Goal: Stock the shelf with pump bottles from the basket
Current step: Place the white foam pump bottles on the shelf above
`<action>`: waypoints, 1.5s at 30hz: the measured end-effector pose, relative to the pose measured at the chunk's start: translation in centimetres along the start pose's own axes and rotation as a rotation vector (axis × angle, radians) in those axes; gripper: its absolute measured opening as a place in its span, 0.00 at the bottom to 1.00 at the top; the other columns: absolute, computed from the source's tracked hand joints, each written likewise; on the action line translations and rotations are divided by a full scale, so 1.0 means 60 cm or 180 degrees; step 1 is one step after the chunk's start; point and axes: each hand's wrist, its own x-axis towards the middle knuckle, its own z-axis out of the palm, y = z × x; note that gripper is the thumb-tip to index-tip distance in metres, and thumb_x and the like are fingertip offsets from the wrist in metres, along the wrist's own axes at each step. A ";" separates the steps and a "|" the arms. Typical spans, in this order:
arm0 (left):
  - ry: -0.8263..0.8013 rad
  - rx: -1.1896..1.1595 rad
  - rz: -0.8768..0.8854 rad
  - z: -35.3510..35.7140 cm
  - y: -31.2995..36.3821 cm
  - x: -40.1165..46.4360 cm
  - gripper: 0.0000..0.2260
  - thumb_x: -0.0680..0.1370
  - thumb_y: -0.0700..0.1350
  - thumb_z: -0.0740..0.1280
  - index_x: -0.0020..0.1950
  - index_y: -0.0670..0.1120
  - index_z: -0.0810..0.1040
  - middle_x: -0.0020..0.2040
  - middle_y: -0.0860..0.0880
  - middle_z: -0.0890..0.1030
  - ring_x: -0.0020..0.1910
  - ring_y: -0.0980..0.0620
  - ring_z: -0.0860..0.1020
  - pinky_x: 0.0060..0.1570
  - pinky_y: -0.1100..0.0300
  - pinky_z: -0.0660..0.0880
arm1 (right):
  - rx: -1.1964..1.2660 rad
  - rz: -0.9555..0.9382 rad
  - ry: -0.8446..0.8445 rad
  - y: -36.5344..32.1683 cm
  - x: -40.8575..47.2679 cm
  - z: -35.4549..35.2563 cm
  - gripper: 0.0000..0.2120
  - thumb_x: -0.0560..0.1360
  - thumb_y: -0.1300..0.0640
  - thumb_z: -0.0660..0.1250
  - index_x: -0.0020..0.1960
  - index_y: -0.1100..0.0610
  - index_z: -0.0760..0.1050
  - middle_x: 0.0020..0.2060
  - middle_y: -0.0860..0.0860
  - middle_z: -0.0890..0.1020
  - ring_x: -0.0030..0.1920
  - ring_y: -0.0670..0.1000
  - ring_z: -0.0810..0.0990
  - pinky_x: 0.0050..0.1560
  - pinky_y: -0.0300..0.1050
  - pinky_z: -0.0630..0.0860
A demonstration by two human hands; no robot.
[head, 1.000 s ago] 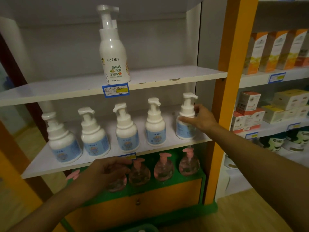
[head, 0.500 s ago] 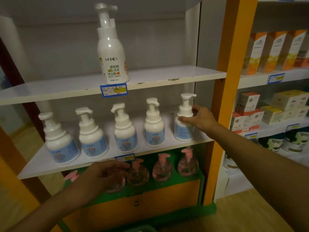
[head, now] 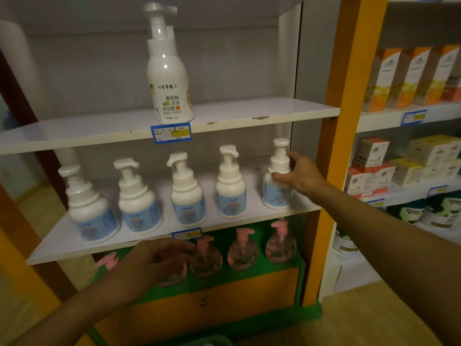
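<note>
Several white pump bottles with blue labels stand in a row on the middle white shelf [head: 62,243]. My right hand [head: 300,177] grips the rightmost white bottle [head: 275,196] at its collar, thumb in front and fingers behind; the bottle stands upright on the shelf. Below, clear pink pump bottles [head: 243,250] line the green bottom shelf [head: 249,275]. My left hand [head: 152,265] curls over the top of one pink bottle [head: 174,277], hiding its pump. A taller white pump bottle [head: 169,78] stands alone on the top shelf [head: 249,113].
An orange upright post [head: 335,146] borders the shelf on the right. Beyond it, shelves carry orange and white boxes [head: 409,76] and small cartons [head: 371,166]. A green rim, maybe the basket [head: 207,342], shows at the bottom edge. Blue price tags [head: 172,133] hang on shelf edges.
The rightmost white bottle's pump nozzle has turned from pointing right to facing forward. My right hand shifted up to its collar. My left hand has stayed on the pink bottle.
</note>
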 end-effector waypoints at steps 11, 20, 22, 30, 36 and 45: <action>-0.0029 0.0080 -0.0152 -0.004 -0.016 -0.001 0.18 0.65 0.61 0.71 0.52 0.55 0.83 0.50 0.50 0.85 0.51 0.51 0.83 0.54 0.53 0.78 | 0.0054 0.0116 0.0099 0.009 -0.013 0.003 0.28 0.68 0.50 0.74 0.64 0.56 0.70 0.62 0.54 0.78 0.60 0.55 0.76 0.56 0.49 0.73; -0.0013 0.0061 -0.0176 0.004 -0.014 0.005 0.19 0.63 0.63 0.72 0.50 0.57 0.83 0.50 0.50 0.85 0.50 0.51 0.83 0.55 0.53 0.77 | 0.0071 0.0040 0.0044 0.012 -0.017 0.003 0.27 0.69 0.50 0.74 0.65 0.55 0.72 0.61 0.54 0.78 0.58 0.52 0.76 0.54 0.47 0.73; -0.0016 -0.0015 -0.0263 0.002 -0.016 0.006 0.25 0.56 0.68 0.73 0.48 0.59 0.83 0.49 0.52 0.86 0.50 0.51 0.83 0.54 0.55 0.77 | 0.0033 0.0063 0.0020 0.013 -0.018 0.006 0.28 0.69 0.50 0.73 0.66 0.55 0.70 0.62 0.54 0.78 0.61 0.55 0.76 0.56 0.48 0.73; 0.0438 -0.0095 -0.0466 0.002 -0.014 0.008 0.14 0.76 0.38 0.66 0.47 0.58 0.83 0.52 0.56 0.84 0.54 0.53 0.81 0.51 0.59 0.78 | -0.0297 -0.0363 0.0827 0.019 -0.062 0.015 0.33 0.68 0.46 0.73 0.69 0.53 0.64 0.64 0.53 0.73 0.62 0.53 0.73 0.59 0.47 0.73; 0.0717 -0.0076 -0.0142 0.030 0.033 0.009 0.09 0.76 0.42 0.67 0.48 0.57 0.79 0.47 0.58 0.83 0.45 0.66 0.81 0.47 0.66 0.79 | -0.0096 -0.0869 0.0360 -0.051 -0.143 0.045 0.15 0.73 0.57 0.69 0.59 0.53 0.72 0.49 0.49 0.78 0.48 0.47 0.77 0.47 0.39 0.76; 0.0565 -0.0084 -0.0731 0.049 -0.115 -0.085 0.10 0.76 0.39 0.66 0.56 0.49 0.79 0.52 0.54 0.81 0.52 0.55 0.79 0.51 0.65 0.76 | -0.0125 -0.0607 -0.1459 -0.018 -0.296 0.248 0.10 0.74 0.56 0.68 0.55 0.50 0.78 0.44 0.37 0.78 0.44 0.34 0.76 0.47 0.26 0.72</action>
